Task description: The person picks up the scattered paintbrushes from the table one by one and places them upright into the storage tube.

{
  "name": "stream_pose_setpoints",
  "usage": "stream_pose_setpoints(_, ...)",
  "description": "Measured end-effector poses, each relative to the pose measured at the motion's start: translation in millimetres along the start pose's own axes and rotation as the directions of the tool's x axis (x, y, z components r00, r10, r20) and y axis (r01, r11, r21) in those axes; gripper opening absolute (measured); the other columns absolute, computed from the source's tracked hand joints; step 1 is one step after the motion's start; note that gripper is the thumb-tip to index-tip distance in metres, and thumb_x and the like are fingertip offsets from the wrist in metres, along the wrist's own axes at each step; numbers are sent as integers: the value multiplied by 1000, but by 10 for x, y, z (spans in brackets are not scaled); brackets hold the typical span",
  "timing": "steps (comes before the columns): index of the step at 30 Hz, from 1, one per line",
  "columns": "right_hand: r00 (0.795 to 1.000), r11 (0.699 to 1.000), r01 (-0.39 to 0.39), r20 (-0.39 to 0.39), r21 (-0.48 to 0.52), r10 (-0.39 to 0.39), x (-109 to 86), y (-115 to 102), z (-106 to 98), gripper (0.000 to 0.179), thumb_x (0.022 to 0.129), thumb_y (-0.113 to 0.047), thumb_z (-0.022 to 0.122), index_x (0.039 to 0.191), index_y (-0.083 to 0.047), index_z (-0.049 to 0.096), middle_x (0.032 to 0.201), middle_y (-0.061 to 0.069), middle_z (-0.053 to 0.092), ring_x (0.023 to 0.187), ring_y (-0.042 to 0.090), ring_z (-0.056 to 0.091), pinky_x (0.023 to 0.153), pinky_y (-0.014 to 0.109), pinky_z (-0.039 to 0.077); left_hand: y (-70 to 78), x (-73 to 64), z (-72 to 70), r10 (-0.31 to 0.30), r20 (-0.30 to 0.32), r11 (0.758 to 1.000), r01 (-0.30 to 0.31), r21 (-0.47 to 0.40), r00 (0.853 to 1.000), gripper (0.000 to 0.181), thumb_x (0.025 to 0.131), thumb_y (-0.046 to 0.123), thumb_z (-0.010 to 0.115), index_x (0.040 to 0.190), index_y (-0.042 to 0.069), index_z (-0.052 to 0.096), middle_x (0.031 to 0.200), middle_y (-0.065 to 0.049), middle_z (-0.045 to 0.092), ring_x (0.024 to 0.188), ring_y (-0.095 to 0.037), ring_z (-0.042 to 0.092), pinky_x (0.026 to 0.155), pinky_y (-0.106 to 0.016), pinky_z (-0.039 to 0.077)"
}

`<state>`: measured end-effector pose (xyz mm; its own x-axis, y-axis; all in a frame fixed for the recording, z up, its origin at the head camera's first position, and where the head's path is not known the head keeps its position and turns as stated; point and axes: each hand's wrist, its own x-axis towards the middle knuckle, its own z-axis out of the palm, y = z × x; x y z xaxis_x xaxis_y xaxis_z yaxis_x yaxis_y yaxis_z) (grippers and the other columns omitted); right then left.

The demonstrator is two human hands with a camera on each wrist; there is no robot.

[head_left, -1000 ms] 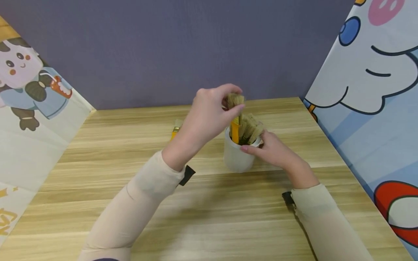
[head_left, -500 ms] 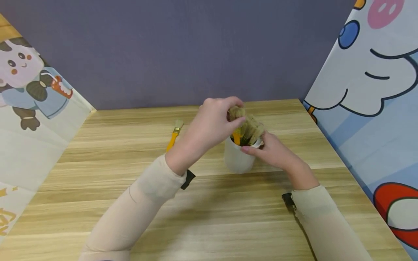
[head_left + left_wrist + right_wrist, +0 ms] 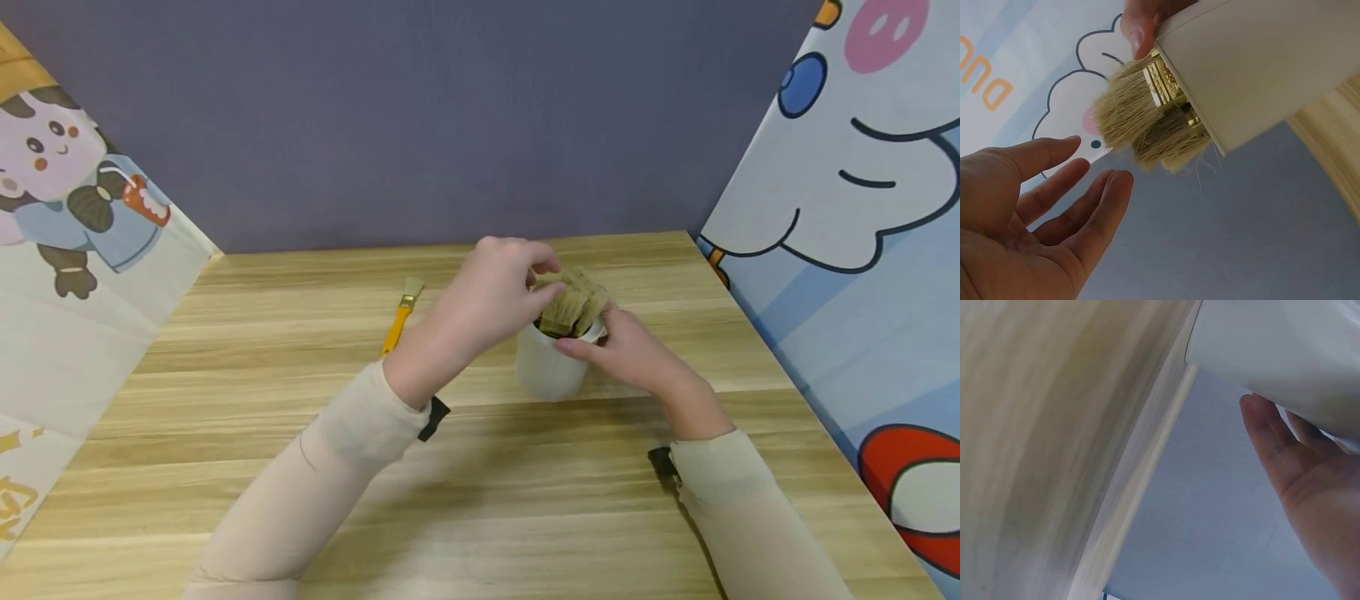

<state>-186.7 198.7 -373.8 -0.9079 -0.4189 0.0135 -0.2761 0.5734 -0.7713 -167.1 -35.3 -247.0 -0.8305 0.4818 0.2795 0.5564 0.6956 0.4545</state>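
A white cup (image 3: 551, 372) stands upright on the table with several paintbrushes (image 3: 573, 307) in it, bristles up. My right hand (image 3: 636, 348) holds the cup at its right side, thumb near the rim; the right wrist view shows fingers (image 3: 1266, 428) along the cup's wall. Over the cup's left edge hovers my left hand (image 3: 498, 287). In the left wrist view its fingers (image 3: 1110, 200) are loosely bent with a gap to the bristles (image 3: 1125, 109), holding nothing. The brush handles are hidden inside the cup, and gold ferrules (image 3: 1163, 81) show at its mouth.
One paintbrush (image 3: 400, 321) with a yellow handle lies on the wooden table (image 3: 480, 508), left of the cup and beyond my left forearm. A dark purple-grey panel (image 3: 420, 125) rises at the back. Cartoon-printed panels (image 3: 862, 275) border the sides.
My left hand has lowered a yellow-handled paintbrush into the cup and let go of it. The right hand has kept its hold on the cup.
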Motion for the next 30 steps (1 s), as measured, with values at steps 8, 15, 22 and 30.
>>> stream_pose_setpoints(8, 1000, 1000, 9, 11, 6, -9, -2, -23, 6, 81, 105, -43, 67, 167, -10, 27, 159, 21, 51, 140, 40, 58, 103, 59, 57, -49, -33, -65, 21, -53, 1000, -22, -21, 998, 17, 101, 17, 73, 115, 10, 80, 113, -4, 81, 93, -16, 76, 82, -28, 62)
stream_pose_setpoints(15, 1000, 1000, -12, 9, 7, 12, -10, -37, 15, 86, 105, -43, 67, 169, -8, 21, 164, 25, 44, 146, 45, 52, 106, 63, 55, -158, -15, -187, -74, -29, 997, 74, -7, 997, 24, 100, 29, 76, 120, 15, 78, 117, -2, 79, 104, -18, 74, 90, -34, 60)
stream_pose_setpoints(22, 1000, 999, -23, -19, -24, 22, 1, -37, 36, 90, 103, -43, 70, 168, -4, 20, 164, 29, 42, 146, 48, 51, 107, 64, 54, -560, 41, -383, -224, -16, 975, 224, -11, 975, 32, 102, 34, 72, 126, 14, 74, 122, -7, 75, 109, -22, 69, 97, -42, 58)
stream_pose_setpoints(30, 1000, 1000, -11, -12, -13, 11, -1, -31, 31, 91, 103, -42, 70, 169, -6, 19, 165, 29, 40, 147, 48, 49, 107, 65, 54, -1185, 85, -450, -421, 31, 907, 420, 20, 907, 41, 104, 34, 69, 138, 10, 66, 135, -14, 68, 120, -32, 66, 102, -51, 56)
